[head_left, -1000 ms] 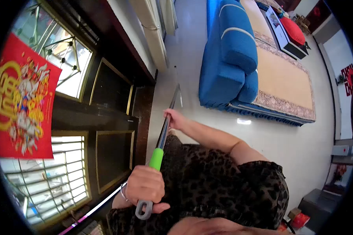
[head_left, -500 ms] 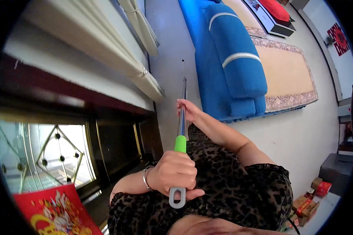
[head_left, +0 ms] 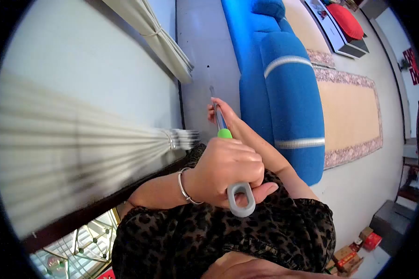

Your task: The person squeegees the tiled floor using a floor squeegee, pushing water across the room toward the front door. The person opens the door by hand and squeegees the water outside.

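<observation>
A long metal pole [head_left: 219,118] with a green collar [head_left: 225,134] and a grey hanging loop [head_left: 241,200] at its near end runs away from me over the floor. My left hand [head_left: 230,165], with a silver bangle at the wrist, is wrapped round the grip just behind the loop. Farther along the shaft, my right hand [head_left: 224,113] is curled about the metal. What sits at the pole's far end cannot be made out. A small dark spot [head_left: 208,66] shows beyond it.
On the right stands a blue sofa [head_left: 293,107], with a bordered beige mat [head_left: 349,116] past it. Tied cream curtains [head_left: 167,46] hang along the left wall. Cardboard boxes [head_left: 347,258] lie at the lower right. A low cabinet [head_left: 335,28] stands far off.
My view has moved forward along the passage, and sofa and curtains sit nearer. My left hand and the loop have come up and right in view. Both hands keep hold of the pole.
</observation>
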A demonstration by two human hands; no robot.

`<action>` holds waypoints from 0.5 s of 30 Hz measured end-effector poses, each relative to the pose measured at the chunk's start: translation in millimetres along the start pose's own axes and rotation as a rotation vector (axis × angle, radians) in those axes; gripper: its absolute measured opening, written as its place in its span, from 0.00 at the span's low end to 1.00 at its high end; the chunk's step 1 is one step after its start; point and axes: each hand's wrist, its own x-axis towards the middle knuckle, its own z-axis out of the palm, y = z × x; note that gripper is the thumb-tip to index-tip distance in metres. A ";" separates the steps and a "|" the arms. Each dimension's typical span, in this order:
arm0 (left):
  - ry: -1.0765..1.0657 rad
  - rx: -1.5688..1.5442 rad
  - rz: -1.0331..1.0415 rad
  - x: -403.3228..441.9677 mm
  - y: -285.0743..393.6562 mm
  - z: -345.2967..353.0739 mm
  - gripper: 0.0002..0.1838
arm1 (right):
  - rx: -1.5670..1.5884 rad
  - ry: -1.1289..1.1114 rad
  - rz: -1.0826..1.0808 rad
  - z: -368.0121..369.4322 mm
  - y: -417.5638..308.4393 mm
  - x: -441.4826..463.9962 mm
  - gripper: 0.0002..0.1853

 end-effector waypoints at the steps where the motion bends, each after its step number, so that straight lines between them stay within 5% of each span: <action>1: 0.036 -0.011 0.019 12.7 -19.2 -14.7 0.15 | 0.006 0.013 0.004 8.7 -18.5 15.9 0.13; 10: 0.211 0.010 0.126 117.5 -168.6 -213.5 0.15 | -0.095 0.095 -0.103 140.4 -184.7 149.9 0.11; 11: 0.212 0.011 0.110 109.1 -147.1 -210.3 0.15 | -0.089 0.105 -0.134 143.8 -170.6 126.0 0.12; 15: 0.356 -0.204 0.002 149.8 -196.7 -278.8 0.17 | -0.072 -0.097 -0.104 160.5 -232.5 204.9 0.09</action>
